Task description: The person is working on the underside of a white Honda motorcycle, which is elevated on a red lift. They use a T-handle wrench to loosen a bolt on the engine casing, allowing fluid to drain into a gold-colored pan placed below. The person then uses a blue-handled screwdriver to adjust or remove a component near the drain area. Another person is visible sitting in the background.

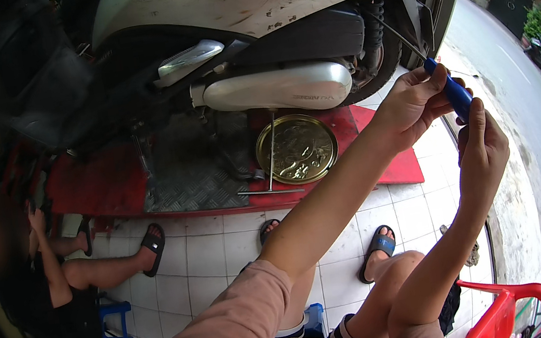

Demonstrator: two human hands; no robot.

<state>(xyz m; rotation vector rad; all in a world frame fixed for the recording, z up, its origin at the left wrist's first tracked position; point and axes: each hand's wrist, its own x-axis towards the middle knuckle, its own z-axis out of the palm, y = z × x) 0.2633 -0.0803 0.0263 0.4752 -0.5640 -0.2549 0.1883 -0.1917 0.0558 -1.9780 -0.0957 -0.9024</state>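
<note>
Both my hands are closed on the blue handle of a long screwdriver (pixel 458 98), at the right beside the rear of a scooter (pixel 273 91). My left hand (pixel 417 103) grips the handle close to the shaft. Around the handle's lower end, the fingers of my right hand (pixel 482 142) are pressed. The thin metal shaft slants up and left toward the rear shock absorber (pixel 372 33). I cannot tell what its tip touches. Below the shock absorber lies the silver side cover (pixel 280 89), with part of the rear wheel behind it.
The scooter stands on a red platform (pixel 97 193) with a metal tread plate. A round golden tray (pixel 308 164) and a T-handle wrench (pixel 272 155) are under the cover. Another person (pixel 56 268) sits at the left on a blue stool (pixel 118 322). A red plastic chair (pixel 504 309) stands at lower right.
</note>
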